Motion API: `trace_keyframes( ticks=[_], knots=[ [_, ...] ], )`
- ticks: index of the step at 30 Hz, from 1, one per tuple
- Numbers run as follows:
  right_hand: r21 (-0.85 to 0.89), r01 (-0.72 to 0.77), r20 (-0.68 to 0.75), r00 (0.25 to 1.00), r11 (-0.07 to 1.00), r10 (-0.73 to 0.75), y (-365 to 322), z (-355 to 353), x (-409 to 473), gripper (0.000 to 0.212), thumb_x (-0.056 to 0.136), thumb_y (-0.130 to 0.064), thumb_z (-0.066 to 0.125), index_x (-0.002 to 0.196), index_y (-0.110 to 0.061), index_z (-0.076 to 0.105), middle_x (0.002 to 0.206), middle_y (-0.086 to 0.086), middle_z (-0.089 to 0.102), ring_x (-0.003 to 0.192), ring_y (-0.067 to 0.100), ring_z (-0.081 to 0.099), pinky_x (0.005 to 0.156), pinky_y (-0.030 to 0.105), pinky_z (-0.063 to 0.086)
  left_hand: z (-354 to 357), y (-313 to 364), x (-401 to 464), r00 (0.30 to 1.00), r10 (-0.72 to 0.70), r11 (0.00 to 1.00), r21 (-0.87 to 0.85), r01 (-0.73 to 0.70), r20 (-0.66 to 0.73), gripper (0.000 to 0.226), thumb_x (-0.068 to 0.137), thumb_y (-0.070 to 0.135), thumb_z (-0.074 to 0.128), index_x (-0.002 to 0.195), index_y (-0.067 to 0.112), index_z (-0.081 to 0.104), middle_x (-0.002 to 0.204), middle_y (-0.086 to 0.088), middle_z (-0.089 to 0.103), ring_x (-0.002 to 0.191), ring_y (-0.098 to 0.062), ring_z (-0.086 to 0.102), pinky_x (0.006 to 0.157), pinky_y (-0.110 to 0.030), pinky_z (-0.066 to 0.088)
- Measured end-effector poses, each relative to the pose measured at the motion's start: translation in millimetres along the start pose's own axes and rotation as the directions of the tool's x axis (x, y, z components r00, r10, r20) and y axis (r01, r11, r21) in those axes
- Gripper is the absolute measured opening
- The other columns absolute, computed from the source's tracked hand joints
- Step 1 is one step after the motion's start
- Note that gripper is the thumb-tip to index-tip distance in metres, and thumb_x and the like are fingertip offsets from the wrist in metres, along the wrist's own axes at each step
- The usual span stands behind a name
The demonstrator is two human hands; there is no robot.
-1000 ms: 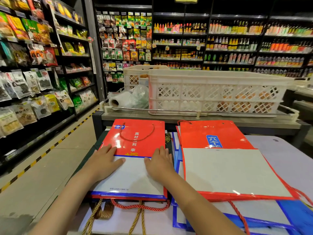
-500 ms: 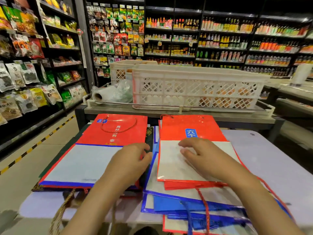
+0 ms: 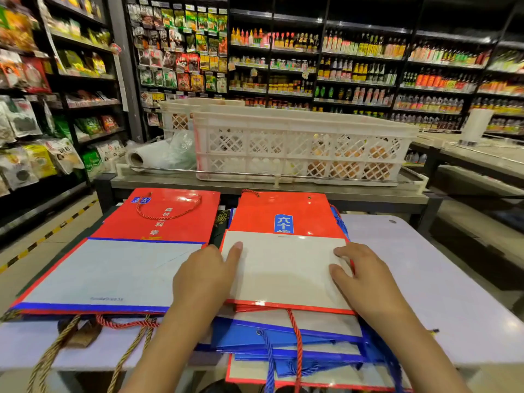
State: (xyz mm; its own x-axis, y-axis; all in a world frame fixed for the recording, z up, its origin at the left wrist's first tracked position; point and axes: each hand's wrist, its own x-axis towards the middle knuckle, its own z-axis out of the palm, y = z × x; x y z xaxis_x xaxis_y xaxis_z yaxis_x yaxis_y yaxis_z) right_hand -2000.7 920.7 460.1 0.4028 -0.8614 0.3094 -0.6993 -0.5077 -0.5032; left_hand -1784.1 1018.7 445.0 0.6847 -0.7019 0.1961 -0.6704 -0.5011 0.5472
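The folded red-and-white paper bag [image 3: 286,279] is laid flat on top of a stack of blue bags [image 3: 297,334] on the pale table [image 3: 431,279]. Its white panel is touched by the left hand [image 3: 202,279] with a straight index finger, the other fingers being folded at the bag's left edge. The right hand [image 3: 365,285] is rested, loosely spread, at the right edge; nothing is gripped.

Paper bag [image 3: 283,268]: folded flat, face up. Red upper band with blue label, white lower panel, red border. Eyelet end toward 12 o'clock. Topmost on stack of blue-edged bags [image 3: 283,337], at 3 o'clock from similar bag [image 3: 113,268].
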Motion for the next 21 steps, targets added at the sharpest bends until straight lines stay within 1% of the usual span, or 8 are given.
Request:
trace_keyframes(
  ticks=[3,6,8,10,12,15,18,21],
  knots=[
    [0.05,-0.008,-0.033,0.999,0.999,0.01,-8.5,-3.1,-7.4,0.032,0.093,-0.022,0.058,0.124,-0.017,0.057,0.125,0.0,0.053,0.109,0.013,0.052,0.09,0.02,0.038,-11.3,-7.4,7.1,0.998,-0.057,0.998,-0.022,0.057,-0.021,0.056,0.095,0.06,0.027,0.086,0.011,0.052,0.086,-0.006,0.053,0.081,-0.026,0.048,0.07,-0.033,0.037],
    [0.152,0.033,-0.04,0.999,0.988,-0.027,-16.7,-5.0,-14.4,0.009,0.092,-0.018,0.058,0.098,-0.021,0.063,0.093,-0.004,0.062,0.074,0.004,0.052,0.062,0.009,0.037,-23.9,-15.8,15.0,0.995,-0.087,0.996,0.005,0.088,-0.056,0.051,0.096,0.058,0.031,0.087,0.011,0.048,0.087,-0.005,0.049,0.083,-0.026,0.045,0.072,-0.033,0.036],
    [0.206,0.043,-0.015,0.999,0.978,-0.041,-21.6,-4.5,-17.4,0.011,0.091,-0.015,0.057,0.086,-0.021,0.063,0.073,-0.009,0.059,0.062,0.001,0.051,0.057,0.008,0.039,-29.4,-22.4,22.8,0.995,-0.067,0.995,0.075,0.072,-0.072,0.05,0.096,0.057,0.036,0.082,0.01,0.05,0.086,-0.005,0.054,0.081,-0.027,0.047,0.07,-0.033,0.038],
    [0.225,0.064,-0.023,0.998,0.972,-0.061,-25.1,-3.6,-16.9,0.014,0.091,-0.013,0.057,0.082,-0.021,0.064,0.068,-0.01,0.058,0.06,0.001,0.051,0.058,0.007,0.039,-34.9,-28.4,30.6,0.992,0.005,0.995,0.096,0.007,-0.125,0.05,0.092,0.056,0.045,0.075,0.01,0.054,0.079,-0.006,0.06,0.075,-0.027,0.051,0.062,-0.033,0.037],
    [0.235,0.088,-0.049,0.996,0.968,-0.078,-27.9,-2.6,-12.8,0.012,0.09,-0.011,0.058,0.086,-0.019,0.066,0.074,-0.008,0.062,0.066,0.0,0.052,0.061,0.005,0.039,-42.5,-34.5,38.3,0.981,0.108,0.993,0.063,-0.099,-0.164,0.052,0.088,0.055,0.054,0.065,0.009,0.053,0.064,-0.005,0.055,0.064,-0.024,0.051,0.053,-0.033,0.031],
    [0.229,0.159,-0.068,0.987,0.96,-0.147,-29.6,-0.7,-3.4,0.015,0.089,-0.01,0.061,0.101,-0.016,0.068,0.092,-0.007,0.064,0.08,-0.004,0.054,0.071,-0.002,0.034,-55.4,-41.4,49.2,0.956,0.28,0.96,0.029,-0.278,-0.084,0.053,0.085,0.057,0.058,0.061,0.01,0.055,0.055,-0.005,0.051,0.055,-0.017,0.047,0.051,-0.033,0.028],
    [0.19,0.237,-0.041,0.972,0.953,-0.233,-32.4,-1.0,10.7,0.027,0.089,-0.012,0.062,0.116,-0.016,0.062,0.108,-0.008,0.06,0.095,0.002,0.053,0.08,-0.006,0.029,-63.7,-48.5,60.9,0.918,0.397,0.918,0.025,-0.396,-0.014,0.058,0.078,0.071,0.049,0.064,0.015,0.058,0.058,-0.003,0.054,0.059,-0.014,0.05,0.056,-0.038,0.036],
    [0.136,0.319,0.002,0.947,0.938,-0.322,-33.7,-1.6,33.0,0.038,0.09,-0.018,0.062,0.127,-0.014,0.055,0.123,-0.003,0.056,0.111,0.009,0.051,0.084,0.0,0.027,-72.9,-53.6,69.5,0.878,0.478,0.878,0.005,-0.478,-0.026,0.06,0.071,0.076,0.038,0.063,0.02,0.057,0.058,0.001,0.054,0.059,-0.012,0.052,0.059,-0.037,0.041]
  ],
)
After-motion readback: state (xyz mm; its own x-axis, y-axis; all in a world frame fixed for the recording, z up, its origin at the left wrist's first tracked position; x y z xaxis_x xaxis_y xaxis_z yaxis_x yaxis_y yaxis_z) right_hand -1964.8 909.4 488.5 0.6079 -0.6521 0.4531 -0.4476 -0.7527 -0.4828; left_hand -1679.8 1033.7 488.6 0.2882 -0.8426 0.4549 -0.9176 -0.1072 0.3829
